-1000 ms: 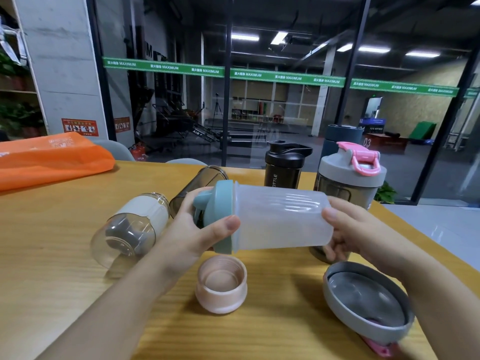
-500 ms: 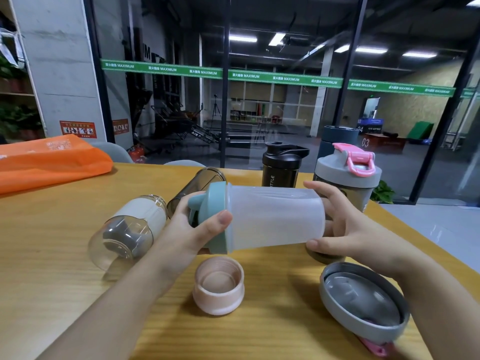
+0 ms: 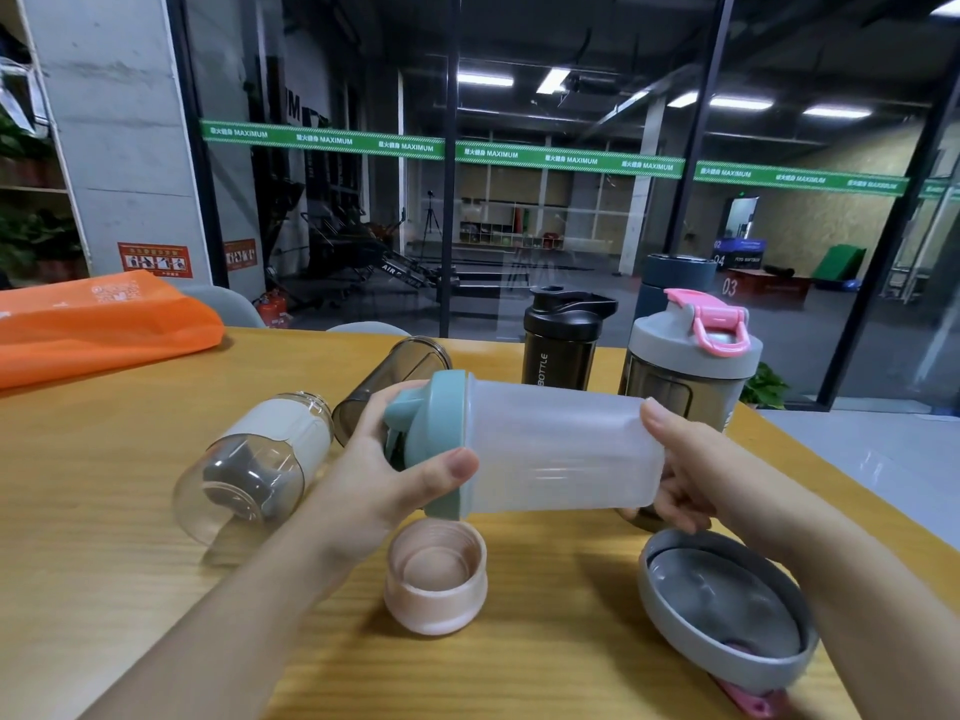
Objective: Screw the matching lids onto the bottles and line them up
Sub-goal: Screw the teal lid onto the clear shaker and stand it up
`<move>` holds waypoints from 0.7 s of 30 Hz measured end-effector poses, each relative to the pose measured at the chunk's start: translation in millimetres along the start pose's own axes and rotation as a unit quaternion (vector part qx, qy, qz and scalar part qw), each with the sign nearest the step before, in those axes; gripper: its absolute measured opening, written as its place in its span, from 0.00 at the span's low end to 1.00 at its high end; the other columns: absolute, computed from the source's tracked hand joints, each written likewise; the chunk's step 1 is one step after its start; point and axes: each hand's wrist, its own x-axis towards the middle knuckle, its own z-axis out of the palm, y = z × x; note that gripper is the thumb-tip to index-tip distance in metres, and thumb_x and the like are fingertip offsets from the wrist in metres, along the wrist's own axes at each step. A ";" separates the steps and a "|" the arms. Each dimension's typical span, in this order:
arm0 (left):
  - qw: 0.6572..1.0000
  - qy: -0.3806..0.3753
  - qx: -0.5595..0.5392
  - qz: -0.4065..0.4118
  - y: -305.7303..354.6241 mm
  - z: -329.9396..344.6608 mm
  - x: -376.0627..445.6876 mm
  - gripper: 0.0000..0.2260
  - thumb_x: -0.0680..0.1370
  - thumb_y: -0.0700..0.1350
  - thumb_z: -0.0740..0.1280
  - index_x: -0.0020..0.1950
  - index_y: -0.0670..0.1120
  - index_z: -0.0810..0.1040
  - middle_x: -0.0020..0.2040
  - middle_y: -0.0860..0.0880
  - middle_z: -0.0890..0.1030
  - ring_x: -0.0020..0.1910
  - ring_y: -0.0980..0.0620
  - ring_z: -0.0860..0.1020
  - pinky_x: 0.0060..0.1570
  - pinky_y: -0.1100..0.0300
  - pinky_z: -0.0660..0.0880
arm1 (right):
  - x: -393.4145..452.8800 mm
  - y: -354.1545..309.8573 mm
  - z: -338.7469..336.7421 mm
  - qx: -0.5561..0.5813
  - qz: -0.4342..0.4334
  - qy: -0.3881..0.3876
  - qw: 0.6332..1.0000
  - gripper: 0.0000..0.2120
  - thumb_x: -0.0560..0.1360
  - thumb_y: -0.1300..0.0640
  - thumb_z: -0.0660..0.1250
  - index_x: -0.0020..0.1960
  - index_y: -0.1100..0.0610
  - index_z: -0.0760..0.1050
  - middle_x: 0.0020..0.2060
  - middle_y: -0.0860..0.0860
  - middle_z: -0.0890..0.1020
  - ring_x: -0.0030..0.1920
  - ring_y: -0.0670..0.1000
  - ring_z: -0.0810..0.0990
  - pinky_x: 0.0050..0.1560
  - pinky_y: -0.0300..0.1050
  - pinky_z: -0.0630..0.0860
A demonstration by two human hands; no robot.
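Observation:
I hold a frosted clear bottle (image 3: 561, 449) sideways above the table. Its teal lid (image 3: 439, 439) sits on the left end, gripped by my left hand (image 3: 384, 485). My right hand (image 3: 685, 475) clasps the bottle's base. Below lie a pink lid (image 3: 436, 584), open side up, and a grey lid with a pink flap (image 3: 727, 610), upside down. On their sides at the left lie a clear bottle with a white band (image 3: 254, 465) and a smoky dark bottle (image 3: 389, 376). A capped black bottle (image 3: 563, 340) and a capped grey bottle with pink flap (image 3: 691, 356) stand at the back.
An orange bag (image 3: 98, 324) lies at the table's (image 3: 93, 589) far left. A dark blue bottle (image 3: 675, 283) stands behind the grey one. A glass wall runs behind the table. The table's right edge slants close to my right arm.
My right hand has shifted its grip around the bottle's base, fingers moving from the front to the top. The left hand stays on the teal lid.

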 end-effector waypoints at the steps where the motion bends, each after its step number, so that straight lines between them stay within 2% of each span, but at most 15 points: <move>1: 1.000 -0.002 0.000 0.002 0.0 0.5 0.2 0.37 0.51 0.58 0.77 0.59 0.60 0.70 0.45 0.59 0.82 0.45 0.60 0.81 0.40 0.64 0.77 | -0.1 -0.8 0.5 -0.002 0.014 -0.013 1.000 0.41 0.69 0.25 0.50 0.39 0.63 0.77 0.24 0.52 0.76 0.21 0.46 0.63 0.27 0.40 0.59; 4: 1.000 -0.007 0.005 0.006 -0.2 2.1 0.2 0.36 0.51 0.57 0.76 0.58 0.60 0.70 0.44 0.59 0.82 0.44 0.61 0.81 0.40 0.65 0.77 | -0.3 -1.3 -0.1 -0.010 0.043 -0.018 0.999 0.42 0.69 0.25 0.45 0.35 0.61 0.77 0.25 0.53 0.77 0.22 0.47 0.63 0.27 0.40 0.59; 7: 1.000 -0.001 0.001 0.002 -0.4 1.2 -0.4 0.36 0.52 0.56 0.77 0.59 0.60 0.70 0.49 0.54 0.81 0.45 0.60 0.81 0.40 0.64 0.77 | 0.8 1.5 -1.1 0.006 0.052 -0.009 0.999 0.40 0.65 0.21 0.51 0.35 0.59 0.75 0.23 0.53 0.72 0.22 0.48 0.63 0.27 0.39 0.60; 9: 1.000 0.002 0.001 0.002 -0.5 -0.1 -0.6 0.41 0.47 0.62 0.79 0.58 0.61 0.71 0.49 0.54 0.81 0.45 0.59 0.81 0.40 0.64 0.77 | 2.4 5.0 -0.9 0.026 0.046 -0.003 0.999 0.37 0.61 0.22 0.53 0.37 0.56 0.78 0.25 0.53 0.73 0.23 0.49 0.66 0.27 0.40 0.62; 11: 1.000 0.007 -0.002 -0.002 -1.1 -0.9 0.1 0.41 0.44 0.67 0.78 0.56 0.63 0.71 0.48 0.56 0.82 0.46 0.58 0.82 0.40 0.63 0.78 | 3.0 6.2 -0.8 0.045 0.029 0.000 0.999 0.33 0.59 0.24 0.56 0.45 0.49 0.81 0.32 0.54 0.77 0.26 0.51 0.70 0.27 0.41 0.66; 12: 1.000 0.010 -0.006 -0.003 -1.8 -1.3 0.4 0.41 0.44 0.68 0.77 0.55 0.63 0.72 0.46 0.57 0.82 0.46 0.57 0.82 0.39 0.63 0.78 | 2.7 7.1 -1.2 0.048 0.014 0.002 0.999 0.34 0.58 0.26 0.59 0.54 0.48 0.79 0.36 0.53 0.78 0.27 0.51 0.72 0.28 0.41 0.68; 14: 1.000 0.018 -0.009 -0.007 -2.0 -1.4 0.4 0.42 0.45 0.68 0.77 0.56 0.62 0.71 0.48 0.57 0.82 0.46 0.58 0.82 0.38 0.64 0.78 | 2.1 8.3 -2.7 0.043 -0.022 -0.002 0.999 0.40 0.58 0.33 0.66 0.68 0.45 0.66 0.44 0.49 0.79 0.30 0.50 0.76 0.30 0.38 0.72; 15: 1.000 0.020 -0.007 -0.008 -1.9 -1.2 0.6 0.42 0.46 0.68 0.77 0.57 0.61 0.71 0.50 0.56 0.82 0.45 0.58 0.82 0.38 0.64 0.77 | 1.8 8.0 -3.2 0.042 -0.039 -0.005 0.998 0.42 0.58 0.38 0.70 0.70 0.42 0.61 0.48 0.48 0.79 0.30 0.50 0.77 0.32 0.38 0.73; 18: 1.000 0.024 -0.011 -0.013 -0.9 0.1 1.2 0.39 0.50 0.64 0.76 0.58 0.57 0.70 0.54 0.50 0.79 0.43 0.59 0.82 0.36 0.65 0.77 | 1.8 5.9 -4.0 0.026 -0.079 -0.010 0.997 0.44 0.58 0.47 0.76 0.67 0.32 0.58 0.59 0.46 0.75 0.33 0.53 0.76 0.36 0.44 0.75; 21: 0.999 0.031 -0.012 -0.019 -0.5 -0.2 0.8 0.43 0.47 0.68 0.75 0.58 0.56 0.70 0.54 0.49 0.79 0.41 0.58 0.82 0.35 0.62 0.78 | 3.7 5.3 -4.4 0.011 -0.092 -0.001 0.996 0.40 0.58 0.48 0.77 0.63 0.28 0.62 0.60 0.47 0.76 0.36 0.56 0.76 0.36 0.49 0.76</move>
